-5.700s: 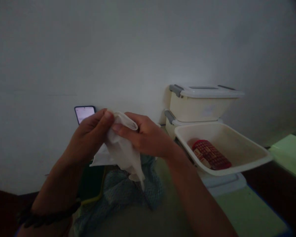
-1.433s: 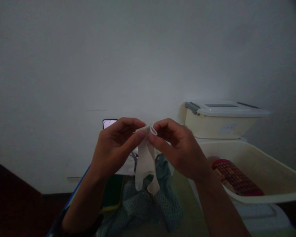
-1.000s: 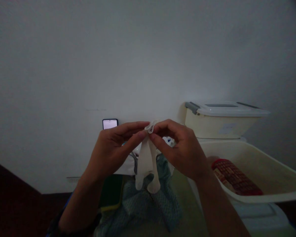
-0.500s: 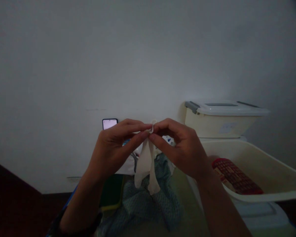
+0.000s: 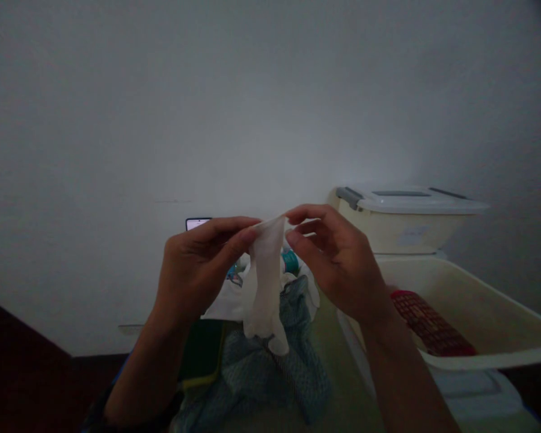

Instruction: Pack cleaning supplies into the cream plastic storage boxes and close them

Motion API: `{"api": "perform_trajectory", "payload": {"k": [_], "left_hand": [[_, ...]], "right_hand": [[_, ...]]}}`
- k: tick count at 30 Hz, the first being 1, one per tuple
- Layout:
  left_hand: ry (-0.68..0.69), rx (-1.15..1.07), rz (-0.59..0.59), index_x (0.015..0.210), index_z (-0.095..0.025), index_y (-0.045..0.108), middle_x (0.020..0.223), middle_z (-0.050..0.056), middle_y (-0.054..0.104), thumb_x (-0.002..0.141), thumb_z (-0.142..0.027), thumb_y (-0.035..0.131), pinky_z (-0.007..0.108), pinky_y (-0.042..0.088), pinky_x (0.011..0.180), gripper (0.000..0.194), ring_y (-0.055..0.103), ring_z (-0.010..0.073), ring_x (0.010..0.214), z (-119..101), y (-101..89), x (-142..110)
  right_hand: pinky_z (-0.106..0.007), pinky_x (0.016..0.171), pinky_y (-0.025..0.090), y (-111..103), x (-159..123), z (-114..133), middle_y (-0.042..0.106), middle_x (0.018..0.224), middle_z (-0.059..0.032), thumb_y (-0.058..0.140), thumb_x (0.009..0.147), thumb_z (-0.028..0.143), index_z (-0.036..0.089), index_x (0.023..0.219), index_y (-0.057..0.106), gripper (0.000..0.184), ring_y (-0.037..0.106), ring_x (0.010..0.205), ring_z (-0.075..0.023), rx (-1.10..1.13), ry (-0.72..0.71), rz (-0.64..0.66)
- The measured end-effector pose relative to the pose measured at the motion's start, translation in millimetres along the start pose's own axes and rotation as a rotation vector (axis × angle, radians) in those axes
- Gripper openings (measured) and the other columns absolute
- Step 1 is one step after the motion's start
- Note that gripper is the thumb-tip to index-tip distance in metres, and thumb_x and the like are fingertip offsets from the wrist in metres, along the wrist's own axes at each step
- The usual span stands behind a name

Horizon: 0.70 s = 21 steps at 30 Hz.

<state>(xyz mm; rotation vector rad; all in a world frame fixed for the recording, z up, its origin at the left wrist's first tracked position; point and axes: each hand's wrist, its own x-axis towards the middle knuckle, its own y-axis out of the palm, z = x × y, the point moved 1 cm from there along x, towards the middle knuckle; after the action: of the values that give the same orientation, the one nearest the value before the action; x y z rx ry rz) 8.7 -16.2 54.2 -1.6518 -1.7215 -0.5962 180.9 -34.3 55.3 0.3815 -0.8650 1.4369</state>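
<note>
A thin white glove (image 5: 265, 282) hangs fingers-down in front of me in dim light. My left hand (image 5: 197, 268) pinches the left side of its cuff between thumb and fingers. My right hand (image 5: 338, 259) pinches the right side of the cuff, so the opening is spread a little between both hands. Below the glove lies a crumpled blue-green checked cloth (image 5: 270, 373) on the table.
A lit phone (image 5: 197, 223) leans against the white wall behind my left hand. At right stands a lidded cream box (image 5: 401, 222), with an open cream tub (image 5: 487, 325) in front of it holding a red patterned item (image 5: 428, 328). A teal-capped object (image 5: 290, 261) peeks behind the glove.
My hands have moved slightly apart, stretching the glove's cuff wider. Several seconds ago the glove was bunched between my hands; it now hangs straight down.
</note>
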Motion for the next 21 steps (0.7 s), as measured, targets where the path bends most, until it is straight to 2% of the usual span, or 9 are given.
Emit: {"api": "perform_trajectory", "payload": {"k": [2,4,8,11,18,21], "left_hand": [[0.001,0.013,0.001,0.084,-0.024,0.073,0.080,-0.005,0.075,0.077,-0.016,0.068,0.012,0.055,0.065,0.012,0.069,0.0087,0.072,-0.5,0.1,-0.3],[-0.002,0.025,0.027,0.085,-0.024,0.073,0.083,-0.004,0.075,0.077,-0.016,0.067,0.014,0.056,0.066,0.013,0.069,0.0097,0.074,-1.1,0.3,-0.6],[-0.033,-0.013,0.091,0.094,-0.023,0.071,0.088,-0.001,0.074,0.076,-0.017,0.069,0.017,0.057,0.070,0.019,0.069,0.0119,0.078,-3.1,0.8,-1.2],[-0.048,-0.083,0.113,0.100,-0.021,0.068,0.088,0.002,0.074,0.075,-0.017,0.069,0.021,0.058,0.069,0.026,0.069,0.0140,0.079,-4.3,0.9,-2.2],[-0.071,-0.246,0.174,0.103,-0.023,0.063,0.090,0.002,0.068,0.074,-0.014,0.068,0.020,0.056,0.062,0.030,0.066,0.0132,0.074,-5.9,2.3,-3.2],[-0.127,-0.333,0.222,0.102,-0.023,0.057,0.096,0.002,0.064,0.070,-0.013,0.070,0.021,0.055,0.064,0.036,0.064,0.0134,0.077,-5.1,4.0,-2.1]], "right_hand": [[-0.024,0.068,0.051,-0.5,-0.5,-2.5,0.057,0.111,-0.0037,0.060,0.082,0.023,0.021,0.109,0.053,0.028,0.058,0.084,-0.0109,0.043,0.060,-0.042],[-0.024,0.070,0.052,0.5,-0.8,-4.0,0.056,0.115,-0.0033,0.062,0.080,0.027,0.023,0.111,0.052,0.032,0.058,0.087,-0.0118,0.097,0.089,-0.010],[-0.026,0.070,0.050,5.0,-1.2,-4.0,0.062,0.095,-0.0019,0.064,0.079,0.033,0.022,0.100,0.056,0.025,0.059,0.082,-0.0131,0.150,0.140,0.088],[-0.025,0.063,0.047,7.7,-1.5,-3.0,0.061,0.079,0.0005,0.063,0.079,0.034,0.020,0.088,0.057,0.017,0.056,0.071,-0.0118,0.125,0.145,0.087],[-0.022,0.058,0.045,13.0,-2.7,-0.3,0.060,0.077,0.0025,0.062,0.080,0.029,0.022,0.088,0.057,0.012,0.055,0.067,-0.0099,0.280,0.126,0.067],[-0.019,0.055,0.044,14.3,-2.0,1.7,0.059,0.074,0.0042,0.064,0.078,0.025,0.022,0.085,0.056,0.010,0.055,0.065,-0.0083,0.323,0.113,-0.013]]}}
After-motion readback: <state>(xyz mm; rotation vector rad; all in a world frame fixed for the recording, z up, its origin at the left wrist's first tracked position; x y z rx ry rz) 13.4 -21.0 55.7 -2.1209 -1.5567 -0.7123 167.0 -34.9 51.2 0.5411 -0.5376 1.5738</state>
